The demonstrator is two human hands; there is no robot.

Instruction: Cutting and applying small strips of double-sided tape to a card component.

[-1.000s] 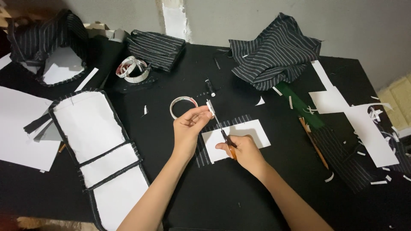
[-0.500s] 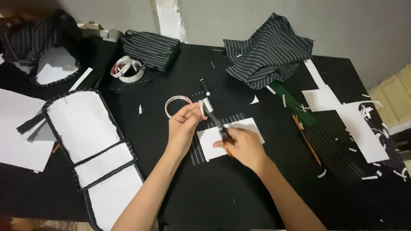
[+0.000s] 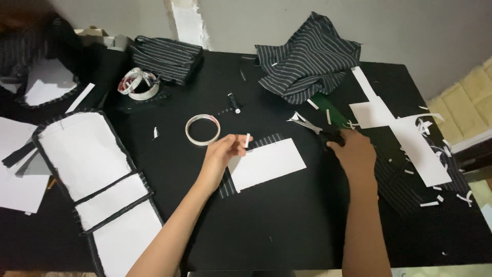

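Your left hand (image 3: 221, 152) pinched a small white paper snippet (image 3: 247, 140) between thumb and fingertips, lifted just above the white card rectangle (image 3: 266, 163) that lay on its striped fabric strip (image 3: 228, 182) near the middle of the black table (image 3: 287, 225). Your right hand (image 3: 353, 154) closed its grip over the scissors (image 3: 313, 126), blades pointing far-left, set down to the right of the card. A tape roll (image 3: 202, 129) lay just left of your fingers.
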